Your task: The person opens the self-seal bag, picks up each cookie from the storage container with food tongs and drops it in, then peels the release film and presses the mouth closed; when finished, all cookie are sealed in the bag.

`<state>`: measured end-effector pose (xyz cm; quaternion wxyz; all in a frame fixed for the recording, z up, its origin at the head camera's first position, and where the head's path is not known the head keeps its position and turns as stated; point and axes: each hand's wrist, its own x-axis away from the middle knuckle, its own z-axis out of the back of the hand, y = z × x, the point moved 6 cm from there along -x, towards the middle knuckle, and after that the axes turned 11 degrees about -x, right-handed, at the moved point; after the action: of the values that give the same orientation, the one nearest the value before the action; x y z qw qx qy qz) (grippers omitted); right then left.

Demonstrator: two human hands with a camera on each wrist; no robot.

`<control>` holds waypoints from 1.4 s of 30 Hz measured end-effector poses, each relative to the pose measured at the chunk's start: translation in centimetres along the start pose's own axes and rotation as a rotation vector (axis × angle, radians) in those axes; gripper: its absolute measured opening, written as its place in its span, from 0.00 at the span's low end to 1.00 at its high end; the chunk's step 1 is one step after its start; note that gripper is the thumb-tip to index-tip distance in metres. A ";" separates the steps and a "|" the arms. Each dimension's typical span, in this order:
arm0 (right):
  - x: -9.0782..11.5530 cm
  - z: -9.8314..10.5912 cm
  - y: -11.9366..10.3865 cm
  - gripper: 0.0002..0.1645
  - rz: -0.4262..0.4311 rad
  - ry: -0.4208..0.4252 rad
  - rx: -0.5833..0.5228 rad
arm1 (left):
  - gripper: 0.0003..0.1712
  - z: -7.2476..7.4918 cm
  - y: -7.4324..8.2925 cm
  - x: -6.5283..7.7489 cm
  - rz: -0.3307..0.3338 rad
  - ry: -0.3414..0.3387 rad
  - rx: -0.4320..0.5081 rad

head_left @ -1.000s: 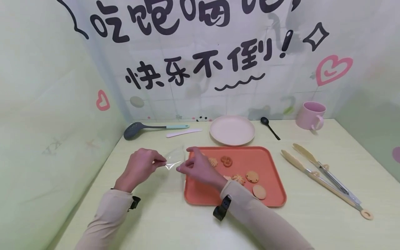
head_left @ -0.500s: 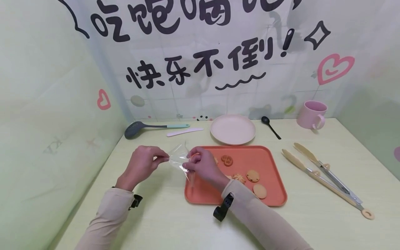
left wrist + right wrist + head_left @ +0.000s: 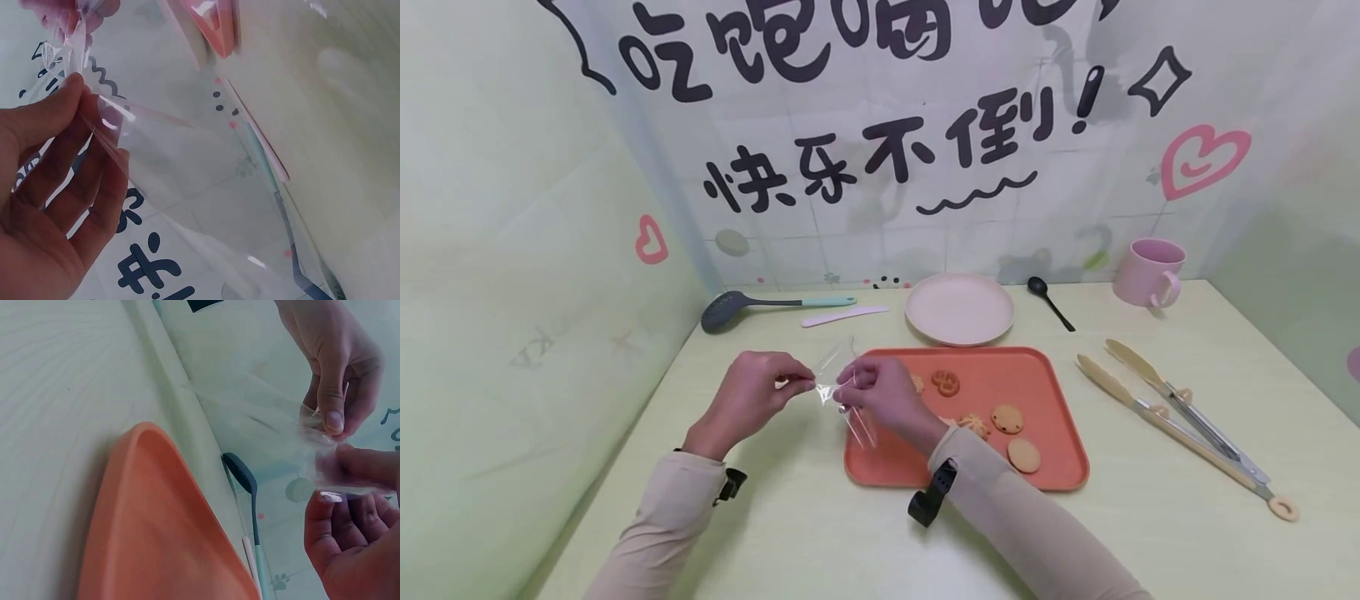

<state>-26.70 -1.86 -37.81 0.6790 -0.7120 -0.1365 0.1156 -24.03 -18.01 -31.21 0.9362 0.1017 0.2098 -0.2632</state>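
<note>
Between both hands hangs a thin clear plastic bag (image 3: 827, 393), crumpled where they grip it. My left hand (image 3: 751, 398) pinches its left side between thumb and forefinger. My right hand (image 3: 887, 395) pinches it close by, above the tray's left end. In the left wrist view the bag (image 3: 206, 206) spreads wide past my left hand (image 3: 59, 181), creased at the thumb. In the right wrist view, my right hand (image 3: 362, 550) has its thumb against the film, just below my left hand (image 3: 340, 375). Part of the bag is too transparent to make out.
An orange-red tray (image 3: 1000, 379) bears a pretzel-shaped cookie (image 3: 945, 383), round cookies (image 3: 1023, 456) and others partly hidden by my right hand. Behind stand a pink plate (image 3: 959, 308), skimmer (image 3: 724, 311), lilac knife (image 3: 844, 316), black spoon (image 3: 1049, 302) and mug (image 3: 1149, 272). Tongs (image 3: 1187, 425) lie right.
My left hand has moved slightly right, nearer the right hand. The right hand's fingers have gone from spread apart to pinching the film, and the bag is gathered between the hands.
</note>
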 end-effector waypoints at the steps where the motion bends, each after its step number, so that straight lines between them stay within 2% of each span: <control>1: 0.0 0.1 0.0 0.13 -0.002 0.012 0.002 | 0.06 0.1 0.1 0.0 -0.004 0.006 0.008; 8: 0.3 0.6 -0.4 0.10 0.040 0.042 -0.033 | 0.05 0.3 0.5 0.0 -0.037 0.053 0.052; 13: 0.4 0.8 -0.6 0.10 0.036 0.038 -0.094 | 0.05 0.7 0.2 0.1 -0.015 0.133 0.063; 15: 0.5 0.9 -0.7 0.14 0.042 0.047 -0.091 | 0.05 0.9 0.1 0.2 -0.018 0.176 0.063; 19: 0.7 1.1 -1.2 0.21 0.123 0.067 -0.018 | 0.07 1.3 -0.2 0.4 -0.033 0.274 0.068; 25: 1.7 0.3 -3.0 0.12 0.402 0.005 0.160 | 0.09 1.7 -0.5 0.5 -0.019 0.374 0.081; 28: 2.2 -0.3 -3.7 0.09 0.487 -0.016 0.245 | 0.09 2.1 -0.5 0.7 -0.002 0.442 0.108; 30: 2.3 -0.6 -3.9 0.09 0.486 -0.029 0.282 | 0.09 2.4 -0.3 0.8 0.002 0.486 0.123; 33: 2.4 -0.8 -4.0 0.10 0.435 -0.034 0.301 | 0.10 2.7 0.0 1.1 -0.019 0.550 0.125; 36: 2.3 -0.9 -4.0 0.02 0.397 -0.040 0.299 | 0.12 2.9 0.5 1.3 -0.059 0.597 0.096; 38: 2.2 -0.8 -4.0 0.06 0.389 -0.026 0.298 | 0.14 3.0 0.9 1.5 -0.097 0.616 0.067; 40: 2.2 -0.7 -4.1 0.09 0.409 -0.014 0.309 | 0.14 3.2 1.3 1.6 -0.126 0.609 0.049; 42: 2.4 -0.4 -4.6 0.05 0.488 0.009 0.383 | 0.14 3.5 1.5 1.8 -0.160 0.589 0.047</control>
<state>-24.53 -1.17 -33.20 0.7535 -0.5835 0.0659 0.2957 -20.65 -18.58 -28.76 0.8088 0.1784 0.4733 -0.2999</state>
